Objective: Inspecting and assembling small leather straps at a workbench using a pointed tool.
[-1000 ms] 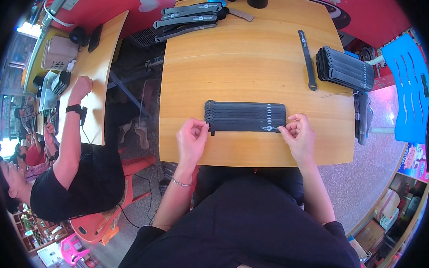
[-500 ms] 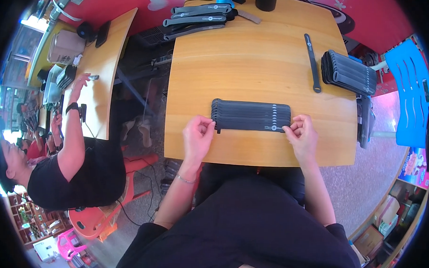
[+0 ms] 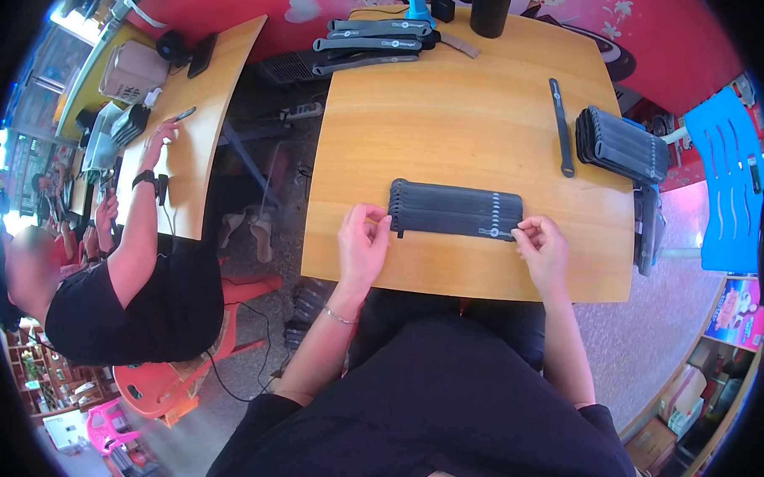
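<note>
Squaring the flat row of dark grey straps (image 3: 455,210) mid-frame, we pinched its ends, left hand (image 3: 362,242) and right hand (image 3: 543,247); next called for even alignment.

Bright, even daylight fills the scene, strongest at ten o'clock where an open area is washed out pale. The wooden table (image 3: 454,115) shows a soft sheen but no hard glare — shadows under things are faint and short. Focus is crisp at the centre; toward the rim, straight edges bow and detail smears, ending in a black circular border.
</note>
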The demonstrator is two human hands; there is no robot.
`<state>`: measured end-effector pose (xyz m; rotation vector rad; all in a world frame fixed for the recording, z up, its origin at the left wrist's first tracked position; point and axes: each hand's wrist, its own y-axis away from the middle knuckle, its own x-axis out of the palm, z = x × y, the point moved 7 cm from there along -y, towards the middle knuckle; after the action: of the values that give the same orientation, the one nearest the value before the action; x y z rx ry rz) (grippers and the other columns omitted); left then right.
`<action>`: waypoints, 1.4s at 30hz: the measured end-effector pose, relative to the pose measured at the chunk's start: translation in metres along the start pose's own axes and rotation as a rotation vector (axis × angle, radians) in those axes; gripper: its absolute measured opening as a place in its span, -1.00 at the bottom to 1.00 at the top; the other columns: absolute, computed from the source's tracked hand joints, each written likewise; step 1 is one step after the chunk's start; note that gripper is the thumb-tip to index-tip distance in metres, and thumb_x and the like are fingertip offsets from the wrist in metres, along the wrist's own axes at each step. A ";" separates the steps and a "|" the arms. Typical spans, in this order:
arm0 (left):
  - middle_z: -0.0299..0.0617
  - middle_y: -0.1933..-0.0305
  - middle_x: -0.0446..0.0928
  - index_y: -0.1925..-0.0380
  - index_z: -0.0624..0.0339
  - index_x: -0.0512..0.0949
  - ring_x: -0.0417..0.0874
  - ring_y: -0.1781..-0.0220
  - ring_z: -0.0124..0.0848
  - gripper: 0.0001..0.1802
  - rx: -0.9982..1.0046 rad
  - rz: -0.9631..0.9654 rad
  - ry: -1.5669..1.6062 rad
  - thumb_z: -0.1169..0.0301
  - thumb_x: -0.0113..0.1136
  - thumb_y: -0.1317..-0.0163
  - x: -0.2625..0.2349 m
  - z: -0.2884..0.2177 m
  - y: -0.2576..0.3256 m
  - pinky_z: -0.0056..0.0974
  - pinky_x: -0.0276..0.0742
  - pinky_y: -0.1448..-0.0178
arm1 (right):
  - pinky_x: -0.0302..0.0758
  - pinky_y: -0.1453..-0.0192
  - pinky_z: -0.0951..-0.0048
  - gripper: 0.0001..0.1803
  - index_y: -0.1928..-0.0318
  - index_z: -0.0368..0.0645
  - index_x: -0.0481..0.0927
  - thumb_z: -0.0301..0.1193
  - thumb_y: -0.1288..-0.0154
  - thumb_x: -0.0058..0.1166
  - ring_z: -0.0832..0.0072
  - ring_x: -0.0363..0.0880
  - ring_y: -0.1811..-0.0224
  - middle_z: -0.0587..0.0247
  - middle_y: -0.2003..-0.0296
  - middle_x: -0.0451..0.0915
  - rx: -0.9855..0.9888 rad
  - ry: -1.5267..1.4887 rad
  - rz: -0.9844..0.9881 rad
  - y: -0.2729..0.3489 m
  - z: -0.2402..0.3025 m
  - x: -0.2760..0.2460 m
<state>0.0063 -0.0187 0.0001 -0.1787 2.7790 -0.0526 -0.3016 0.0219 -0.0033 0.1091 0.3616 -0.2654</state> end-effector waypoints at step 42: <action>-0.01 -0.02 0.52 -0.18 0.35 0.30 0.64 0.08 -0.39 -0.57 -0.152 0.603 0.604 0.48 0.04 -0.34 0.076 -0.081 0.045 -0.38 0.59 0.13 | 0.37 0.45 0.66 -0.85 0.15 -0.19 0.50 -0.50 -0.26 0.03 0.73 0.42 0.51 0.42 0.53 0.45 0.128 -0.374 0.440 -0.015 0.101 0.034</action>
<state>-0.0979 0.0175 0.0469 0.7596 3.2940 0.3042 -0.2411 -0.0162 0.0776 0.2566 -0.0559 0.1287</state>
